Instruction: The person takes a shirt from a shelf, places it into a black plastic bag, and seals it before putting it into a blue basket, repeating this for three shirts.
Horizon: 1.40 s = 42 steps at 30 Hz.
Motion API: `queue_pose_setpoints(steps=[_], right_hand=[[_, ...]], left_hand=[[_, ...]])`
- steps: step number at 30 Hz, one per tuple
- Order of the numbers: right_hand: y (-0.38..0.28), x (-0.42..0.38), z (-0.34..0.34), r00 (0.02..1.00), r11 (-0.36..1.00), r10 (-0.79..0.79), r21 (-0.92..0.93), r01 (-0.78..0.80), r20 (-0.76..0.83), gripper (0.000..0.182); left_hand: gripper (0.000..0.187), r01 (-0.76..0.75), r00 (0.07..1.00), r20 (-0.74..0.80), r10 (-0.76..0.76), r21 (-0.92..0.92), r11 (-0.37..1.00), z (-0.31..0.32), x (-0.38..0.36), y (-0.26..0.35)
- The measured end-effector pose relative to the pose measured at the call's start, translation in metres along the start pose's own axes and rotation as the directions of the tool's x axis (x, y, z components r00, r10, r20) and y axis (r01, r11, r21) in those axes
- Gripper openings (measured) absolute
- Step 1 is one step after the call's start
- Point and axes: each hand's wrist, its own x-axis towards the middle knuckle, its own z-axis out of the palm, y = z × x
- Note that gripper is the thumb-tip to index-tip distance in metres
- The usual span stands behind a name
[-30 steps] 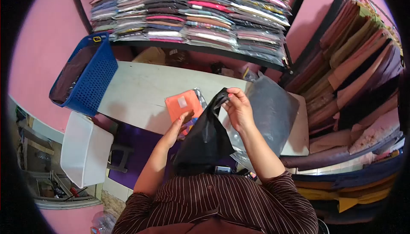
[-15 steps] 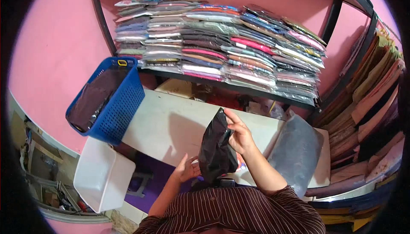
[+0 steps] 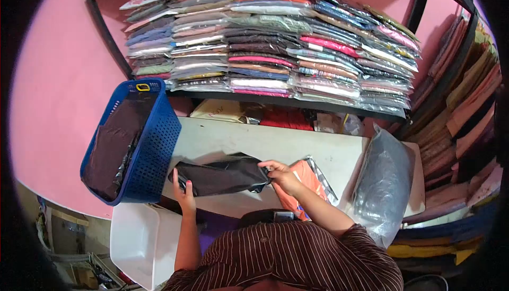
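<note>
A black plastic package (image 3: pixel 220 177) is stretched sideways above the white table (image 3: pixel 212 133). My left hand (image 3: pixel 184 193) holds its left end, with the thumb in front and the other fingers partly hidden. At the right end, my right hand (image 3: pixel 281 177) pinches the package's edge. An orange packaged item (image 3: pixel 302 185) lies on the table beneath and beside my right forearm.
A blue basket (image 3: pixel 154 145) with dark packages stands at the left, above a white bin (image 3: pixel 135 238). Stacks of bagged clothes (image 3: pixel 265 47) fill the shelf behind. A large grey plastic-wrapped bundle (image 3: pixel 383 185) lies at the right, near hanging fabrics (image 3: pixel 461 126).
The black package has turned from upright to sideways and moved left. My left hand has risen and taken hold of its left end. The orange item has come into fuller view.
</note>
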Motion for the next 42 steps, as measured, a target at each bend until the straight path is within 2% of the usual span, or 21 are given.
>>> queue_pose_setpoints(steps=[1,5,7,9,12,13,15,19,21,25,26,27,28,29,31,32,34,36,39,40,42], right_hand=[[0.022,0.002,-0.008,0.998,0.984,0.054,-0.17,-0.059,-0.036,0.046],[0.119,0.017,-0.06,0.975,0.952,-0.005,-0.301,-0.063,-0.222,0.042],[0.14,0.023,-0.085,0.906,0.702,-0.355,-0.706,0.096,-0.23,0.044],[0.122,0.01,-0.102,0.841,0.53,-0.431,-0.846,-0.056,-0.326,0.046],[0.072,-0.015,-0.106,0.646,0.214,-0.493,-0.8,-0.56,-0.583,0.053],[0.07,-0.022,-0.114,0.638,0.217,-0.496,-0.795,-0.566,-0.589,0.053],[0.062,-0.039,-0.133,0.436,0.284,-0.269,-0.503,-0.816,-0.859,0.061],[0.063,-0.067,-0.16,0.458,0.321,-0.247,-0.518,-0.793,-0.854,0.081],[0.051,-0.076,-0.153,0.478,0.177,-0.003,-0.471,-0.864,-0.878,0.089],[0.037,-0.083,-0.152,0.505,-0.007,0.193,-0.515,-0.857,-0.841,0.094],[0.044,-0.085,-0.157,0.529,0.021,0.153,-0.532,-0.846,-0.835,0.082],[0.051,-0.085,-0.167,0.536,0.013,0.156,-0.541,-0.841,-0.829,0.082],[0.062,-0.085,-0.18,0.651,0.059,0.193,-0.654,-0.754,-0.734,0.074],[0.066,-0.085,-0.188,0.753,0.111,0.221,-0.751,-0.651,-0.62,0.066],[0.057,-0.083,-0.185,0.789,0.145,0.149,-0.776,-0.614,-0.596,0.054],[0.057,-0.081,-0.187,0.829,0.212,0.101,-0.802,-0.558,-0.55,0.053],[0.061,-0.078,-0.193,0.869,0.274,0.061,-0.829,-0.488,-0.492,0.052],[0.061,-0.064,-0.203,0.892,0.21,0.01,-0.871,-0.443,-0.451,0.053],[0.03,-0.055,-0.175,0.921,0.16,0.044,-0.907,-0.389,-0.388,0.056],[0.026,-0.055,-0.172,0.946,0.154,0.121,-0.936,-0.316,-0.3,0.072],[0.004,-0.066,-0.144,0.975,0.058,0.11,-0.978,-0.201,-0.194,0.08]], left_hand=[[0.062,0.02,0.998,0.051,-0.026,0.115,0.993,-0.003,-0.013,-0.024],[0.07,0.233,0.956,0.133,-0.262,0.203,0.951,-0.009,-0.053,-0.091],[0.073,0.287,0.944,0.066,-0.323,0.322,0.902,-0.007,-0.053,-0.113],[0.077,0.336,0.929,-0.008,-0.37,0.439,0.833,-0.004,-0.049,-0.135],[0.083,0.391,0.915,-0.131,-0.382,0.523,0.758,-0.001,-0.031,-0.168],[0.088,0.426,0.894,-0.142,-0.424,0.557,0.713,0.001,-0.028,-0.174],[0.092,0.455,0.872,-0.143,-0.468,0.588,0.669,0.007,-0.026,-0.172],[0.099,0.431,0.89,-0.214,-0.403,0.685,0.587,0.023,-0.028,-0.132],[0.097,0.558,0.822,-0.397,-0.408,0.705,0.438,0.027,-0.034,-0.122],[0.084,0.452,0.892,-0.447,-0.076,0.887,0.095,0.047,-0.045,-0.099],[0.084,0.462,0.886,-0.457,-0.078,0.882,0.09,0.054,-0.044,-0.084],[0.07,0.132,0.991,-0.133,-0.023,0.923,0.362,0.066,-0.039,-0.05],[0.058,-0.218,0.976,0.182,0.121,0.79,0.573,0.08,-0.04,-0.027],[0.034,-0.383,0.923,0.308,0.233,0.667,0.639,0.104,-0.048,-0.037],[0.026,-0.368,0.816,0.567,0.115,0.356,0.859,0.145,-0.084,-0.071],[0.025,0.0,0.693,0.664,-0.281,0.39,0.921,0.162,-0.104,-0.071],[0.025,0.578,0.013,0.639,-0.769,0.623,0.527,0.201,-0.116,-0.066],[0.031,0.696,-0.104,0.698,-0.708,0.559,0.449,0.226,-0.133,-0.061],[0.032,0.874,-0.135,0.741,-0.658,0.402,0.274,0.243,-0.147,-0.054],[0.032,0.88,-0.13,0.732,-0.669,0.396,0.263,0.252,-0.16,-0.076],[0.028,0.727,-0.097,0.992,-0.086,0.13,0.674,0.277,-0.179,-0.14]])
